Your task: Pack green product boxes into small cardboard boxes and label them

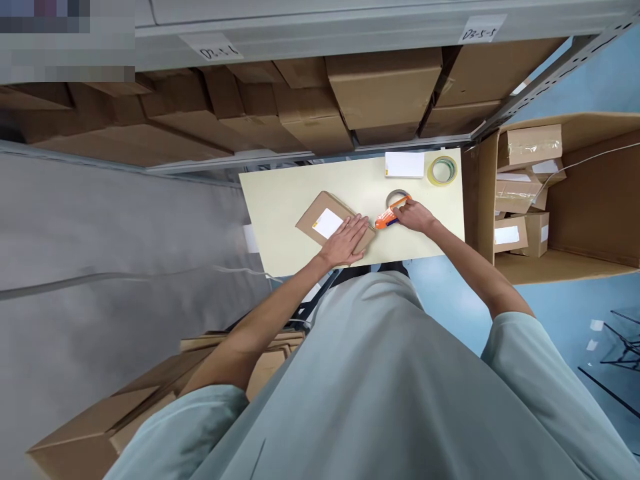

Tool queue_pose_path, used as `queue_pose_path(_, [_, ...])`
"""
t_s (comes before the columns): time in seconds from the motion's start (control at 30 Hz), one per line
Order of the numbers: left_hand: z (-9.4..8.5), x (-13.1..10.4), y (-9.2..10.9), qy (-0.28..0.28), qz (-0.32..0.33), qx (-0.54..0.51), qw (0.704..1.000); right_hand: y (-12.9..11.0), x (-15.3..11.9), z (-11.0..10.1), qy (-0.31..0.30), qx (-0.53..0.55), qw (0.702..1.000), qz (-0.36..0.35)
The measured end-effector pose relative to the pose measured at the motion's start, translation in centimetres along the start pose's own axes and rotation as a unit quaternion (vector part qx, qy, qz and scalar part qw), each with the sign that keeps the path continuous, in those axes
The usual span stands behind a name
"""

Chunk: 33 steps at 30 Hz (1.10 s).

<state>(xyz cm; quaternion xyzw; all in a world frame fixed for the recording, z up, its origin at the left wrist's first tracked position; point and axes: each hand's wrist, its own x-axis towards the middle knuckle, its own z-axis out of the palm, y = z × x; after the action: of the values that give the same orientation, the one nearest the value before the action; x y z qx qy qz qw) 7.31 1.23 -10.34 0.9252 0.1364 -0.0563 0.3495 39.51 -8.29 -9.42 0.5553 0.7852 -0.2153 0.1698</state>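
Observation:
A small brown cardboard box (306, 221) with a white label (327, 223) lies at an angle on the cream table (270, 200). My left hand (345, 241) rests flat on its right part, fingers stretched out. Just right of the box, my right hand (414, 215) is closed round an orange tape dispenser (387, 217), whose front end is beside the box's right edge. A grey ring, seemingly the dispenser's tape roll, shows above it. A yellowish tape roll (443, 171) and a stack of white labels (404, 165) lie at the table's back right.
Behind the table stands a metal shelf (320, 41) filled with cardboard boxes (383, 87). On the right, a large open carton (590, 267) holds several small taped boxes (533, 147). Folded cardboard (90, 413) leans at the lower left. A cable (100, 277) runs in from the left.

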Motion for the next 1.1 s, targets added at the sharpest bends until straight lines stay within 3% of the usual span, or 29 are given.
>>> queue_pose_path(0.13, [-0.5,-0.8,0.4,0.017,-0.013,-0.026,0.999,-1.0,1.1,-0.3,0.023,0.016,1.000,-0.007])
queue_pose_path(0.2, [-0.7,-1.2,0.3,0.109,-0.124,-0.035,0.986,-1.3,0.7,-0.4,0.019,0.016,1.000,0.000])
queue_pose_path(0.27, [-1.0,-1.1,-0.4,0.244,-0.305,-0.058,0.919,-1.7,0.1,-0.3,0.010,0.011,1.000,0.008])
queue_pose_path(0.33, [-1.5,-0.3,-1.4,0.340,-0.464,-0.110,0.810,-2.6,-0.5,-0.2,-0.001,0.006,1.000,0.017])
queue_pose_path(0.4, [-2.3,1.3,-2.3,0.352,-0.556,-0.156,0.737,-3.9,-0.8,0.1,-0.012,0.009,1.000,0.020])
queue_pose_path(0.43, [-2.7,2.2,-2.4,0.334,-0.582,-0.155,0.725,-4.8,-0.9,0.2,-0.016,0.014,1.000,0.017])
queue_pose_path(0.5, [-3.6,4.0,-2.0,0.275,-0.603,-0.102,0.742,-6.6,-1.0,0.6,-0.019,0.028,0.999,0.003])
queue_pose_path(0.6, [-4.4,5.8,-0.3,0.214,-0.572,-0.008,0.792,-9.3,-1.0,1.2,-0.024,0.049,0.998,-0.017])
queue_pose_path(0.77, [-4.2,5.7,0.9,0.226,-0.474,0.032,0.851,-11.3,-0.6,1.4,-0.042,0.059,0.997,-0.040])
queue_pose_path(0.97, [-3.4,4.5,-0.6,0.231,-0.396,0.038,0.888,-10.1,0.7,0.7,-0.036,0.030,0.994,-0.095])
queue_pose_path(1.1, [-3.0,3.6,-1.0,0.220,-0.357,0.044,0.907,-5.9,1.0,-0.4,-0.047,0.027,0.996,-0.076])
